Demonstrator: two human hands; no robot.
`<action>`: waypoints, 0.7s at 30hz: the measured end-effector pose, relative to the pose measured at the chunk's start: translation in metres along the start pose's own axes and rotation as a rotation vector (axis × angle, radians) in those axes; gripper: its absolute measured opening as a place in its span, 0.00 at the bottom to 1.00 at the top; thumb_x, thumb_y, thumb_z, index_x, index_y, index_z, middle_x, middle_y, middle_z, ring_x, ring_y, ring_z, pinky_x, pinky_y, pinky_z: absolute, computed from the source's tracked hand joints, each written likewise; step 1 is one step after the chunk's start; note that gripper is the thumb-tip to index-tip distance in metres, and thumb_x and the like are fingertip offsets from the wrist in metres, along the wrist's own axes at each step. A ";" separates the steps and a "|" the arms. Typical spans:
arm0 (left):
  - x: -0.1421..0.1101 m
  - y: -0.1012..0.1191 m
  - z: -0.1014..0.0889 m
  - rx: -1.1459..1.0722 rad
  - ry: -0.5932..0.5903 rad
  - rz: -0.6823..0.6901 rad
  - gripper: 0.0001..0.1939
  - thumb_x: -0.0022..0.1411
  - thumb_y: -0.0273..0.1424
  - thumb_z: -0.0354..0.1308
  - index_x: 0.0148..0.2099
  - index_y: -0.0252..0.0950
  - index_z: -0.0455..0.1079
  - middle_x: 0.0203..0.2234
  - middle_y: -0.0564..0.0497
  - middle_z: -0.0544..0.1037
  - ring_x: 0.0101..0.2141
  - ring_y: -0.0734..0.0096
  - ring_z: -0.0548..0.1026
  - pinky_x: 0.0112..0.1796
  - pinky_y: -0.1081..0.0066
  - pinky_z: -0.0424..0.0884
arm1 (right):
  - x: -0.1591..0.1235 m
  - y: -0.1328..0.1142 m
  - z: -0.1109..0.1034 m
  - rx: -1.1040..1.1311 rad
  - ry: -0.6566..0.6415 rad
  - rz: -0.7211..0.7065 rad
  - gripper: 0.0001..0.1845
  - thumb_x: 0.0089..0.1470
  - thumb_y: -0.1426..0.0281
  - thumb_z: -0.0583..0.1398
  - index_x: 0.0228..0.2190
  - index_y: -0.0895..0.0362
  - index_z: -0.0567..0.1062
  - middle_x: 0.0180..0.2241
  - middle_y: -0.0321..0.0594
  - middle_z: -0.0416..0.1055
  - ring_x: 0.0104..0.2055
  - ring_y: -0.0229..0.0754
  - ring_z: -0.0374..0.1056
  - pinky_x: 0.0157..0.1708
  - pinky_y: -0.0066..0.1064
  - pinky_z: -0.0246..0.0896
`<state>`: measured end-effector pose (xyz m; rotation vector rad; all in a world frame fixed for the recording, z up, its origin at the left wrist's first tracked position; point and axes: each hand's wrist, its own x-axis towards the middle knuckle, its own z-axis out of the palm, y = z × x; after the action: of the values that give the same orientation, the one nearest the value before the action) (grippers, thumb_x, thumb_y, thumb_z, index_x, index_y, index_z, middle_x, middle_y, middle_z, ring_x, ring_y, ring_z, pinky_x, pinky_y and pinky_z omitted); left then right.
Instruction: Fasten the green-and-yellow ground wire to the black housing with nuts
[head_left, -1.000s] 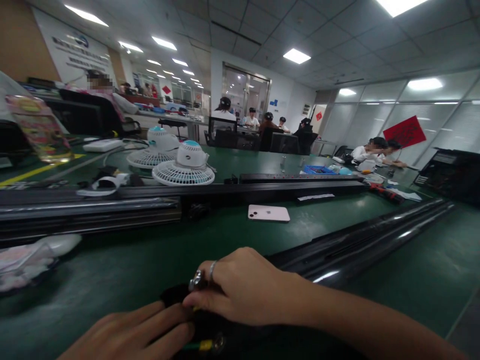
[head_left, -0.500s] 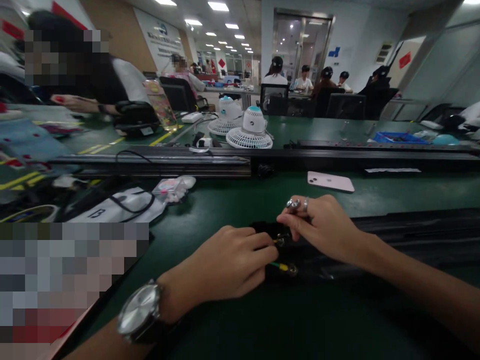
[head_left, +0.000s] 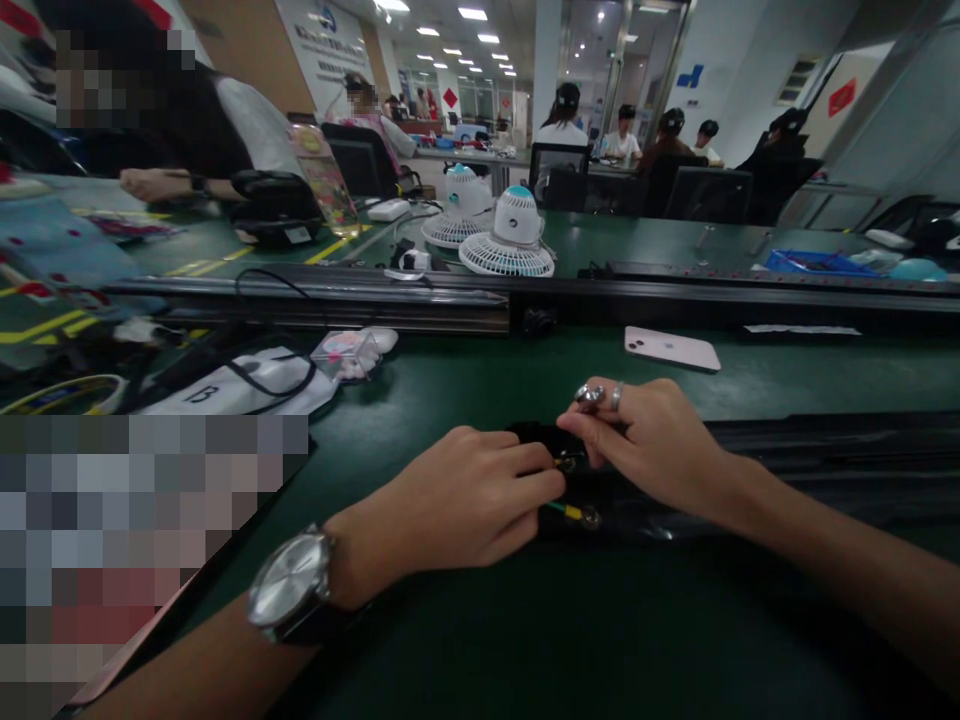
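Note:
My left hand (head_left: 480,500), with a watch on its wrist, is closed in a pinch on a wire whose metal ring terminal (head_left: 568,462) pokes out past the fingertips. Just below, a green-and-yellow wire (head_left: 564,509) comes out from under the same hand and ends in a second ring terminal (head_left: 591,517). Close to the first terminal, my right hand (head_left: 652,440) has thumb and fingers pressed together; what they hold, if anything, is hidden. It wears silver rings. Beneath both hands lies a long bar in dark plastic wrap (head_left: 825,465).
Beyond the hands, a pink phone (head_left: 673,349) lies on the green table. Long metal rails (head_left: 375,305) cross behind it, with white fans (head_left: 514,235) farther back. At left are a white bag (head_left: 240,385) and a small clear box (head_left: 349,355). A co-worker (head_left: 247,130) sits across.
The camera has tilted down and turned a little left, so the scene sits higher and farther right. Both hands keep nearly the same pinched pose by the terminals.

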<state>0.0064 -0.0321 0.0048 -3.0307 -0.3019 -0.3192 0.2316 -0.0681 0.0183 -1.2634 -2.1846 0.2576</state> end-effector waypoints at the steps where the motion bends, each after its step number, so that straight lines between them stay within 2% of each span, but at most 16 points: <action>1: 0.000 0.000 0.000 0.003 0.001 0.000 0.07 0.67 0.28 0.52 0.44 0.38 0.70 0.40 0.50 0.77 0.33 0.71 0.73 0.30 0.71 0.67 | 0.000 0.000 0.000 -0.004 0.001 -0.002 0.14 0.68 0.68 0.57 0.29 0.58 0.72 0.20 0.31 0.71 0.22 0.36 0.69 0.24 0.27 0.53; 12: -0.001 0.001 0.002 0.011 0.036 0.007 0.08 0.66 0.28 0.54 0.46 0.38 0.71 0.40 0.50 0.77 0.33 0.71 0.73 0.30 0.71 0.68 | 0.000 -0.001 0.005 -0.035 -0.020 -0.005 0.15 0.69 0.67 0.55 0.30 0.57 0.71 0.21 0.32 0.69 0.21 0.36 0.67 0.24 0.28 0.53; 21: 0.000 0.001 0.000 0.018 0.020 0.005 0.08 0.66 0.29 0.54 0.46 0.39 0.71 0.41 0.51 0.77 0.33 0.72 0.73 0.29 0.71 0.67 | 0.001 -0.002 0.004 -0.019 -0.029 0.005 0.14 0.68 0.68 0.55 0.29 0.57 0.70 0.20 0.31 0.69 0.21 0.36 0.67 0.24 0.28 0.52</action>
<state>0.0065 -0.0329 0.0051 -3.0084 -0.2948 -0.3447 0.2273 -0.0680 0.0163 -1.2836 -2.2138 0.2595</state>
